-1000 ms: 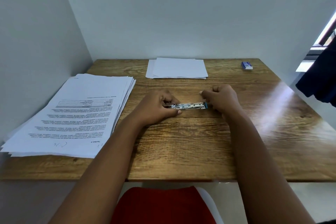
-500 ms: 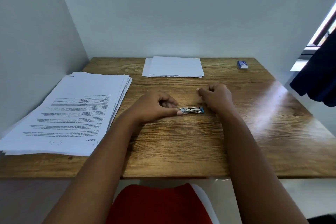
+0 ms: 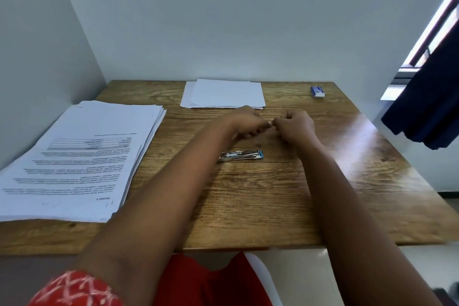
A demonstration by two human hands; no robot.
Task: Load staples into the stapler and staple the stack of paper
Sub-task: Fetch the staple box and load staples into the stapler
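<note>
The small metal stapler [image 3: 241,155] with a blue end lies flat on the wooden table [image 3: 273,196], and neither hand touches it. Just beyond it, my left hand [image 3: 244,123] and my right hand [image 3: 295,126] hover with fingers curled. Their fingertips meet and pinch one small thing between them. It looks like a strip of staples, but the fingers mostly hide it. A thick stack of printed paper [image 3: 82,156] lies at the left of the table.
A thinner pile of blank sheets [image 3: 223,93] lies at the back centre. A small blue and white box [image 3: 317,91] sits at the back right. Dark blue cloth [image 3: 427,107] hangs by the window on the right. Walls close off the left and back.
My left hand let go of the stapler and both hands moved away from me. They now meet fingertip to fingertip beyond the stapler, which stays lying on the table.
</note>
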